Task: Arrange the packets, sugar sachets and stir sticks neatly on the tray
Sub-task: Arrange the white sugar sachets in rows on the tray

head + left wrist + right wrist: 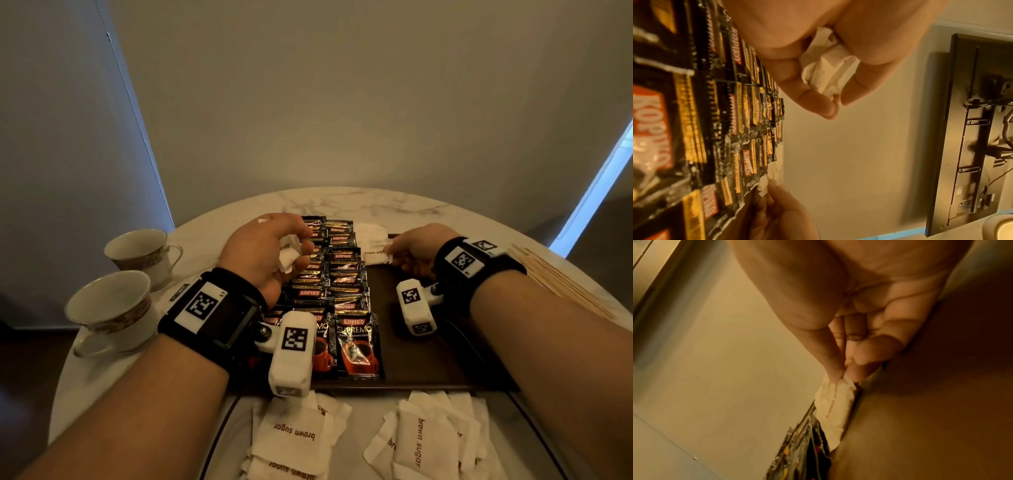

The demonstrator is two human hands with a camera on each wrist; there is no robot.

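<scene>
White sugar sachets (290, 255) sit bunched in my left hand (270, 253), fingers curled round them; my right hand (416, 251) pinches a sachet (375, 245) at the tray's (428, 363) far end, beside the coffee packets (339, 291); I judge sachet-laying underway; next, set it flat and square.

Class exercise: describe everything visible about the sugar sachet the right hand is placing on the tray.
The sugar sachet is white, soft-looking paper printed "brown sugar" in brown. It lies nearly flat at the tray's far end, beside the coffee packets. The right hand pinches its right edge between thumb and fingers.
</scene>
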